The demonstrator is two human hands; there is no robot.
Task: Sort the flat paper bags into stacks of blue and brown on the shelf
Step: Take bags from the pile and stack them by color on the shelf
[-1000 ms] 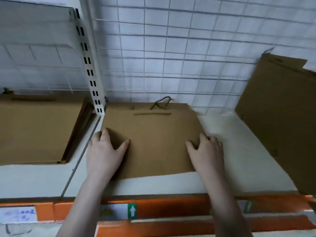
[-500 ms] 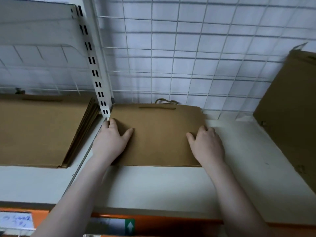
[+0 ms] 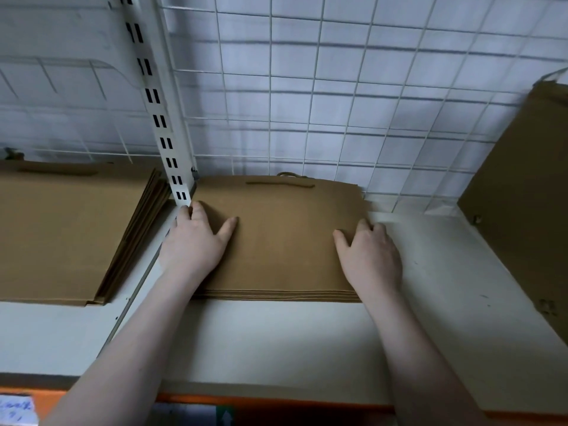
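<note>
- Lying flat on the white shelf (image 3: 276, 342), the stack of brown paper bags (image 3: 282, 241) sits pushed to the back, its far edge against the wire grid (image 3: 307, 96) and its back left corner at the foot of the slotted white upright (image 3: 159, 118).
- Layered paper edges show along the stack's near side; the exact count is hard to tell.
- A brown cord handle (image 3: 279, 184) lies flat across the top bag near its far edge, and a 2nd cord loop peeks out behind it.
- The left hand (image 3: 193, 241) rests palm down on the stack's left part, fingers (image 3: 196, 210) straight and close together, thumb spread out to the right; the fingertips reach the base of the upright.
- The right hand (image 3: 370, 256) lies palm down over the stack's right edge, fingers (image 3: 373, 227) lightly bent and held together, thumb angled left onto the top bag.
- Neither hand grips or pinches anything; both press flat.
- A 2nd brown stack (image 3: 61, 232) lies in the bay to the left of the upright, well apart from the hands.
- A large brown cardboard sheet (image 3: 522, 210) leans tilted at the right end of the shelf.
- An orange rail (image 3: 276, 401) runs along the shelf's front edge, with a handwritten label (image 3: 17, 410) at the far left.
- Compared with 0.5 s earlier, the stack sits slightly deeper on the shelf and both hands have gone back with it, the left fingertips now up against the upright.
- Compared with 1.0 s earlier, the stack has left the front part of the shelf for the back.
</note>
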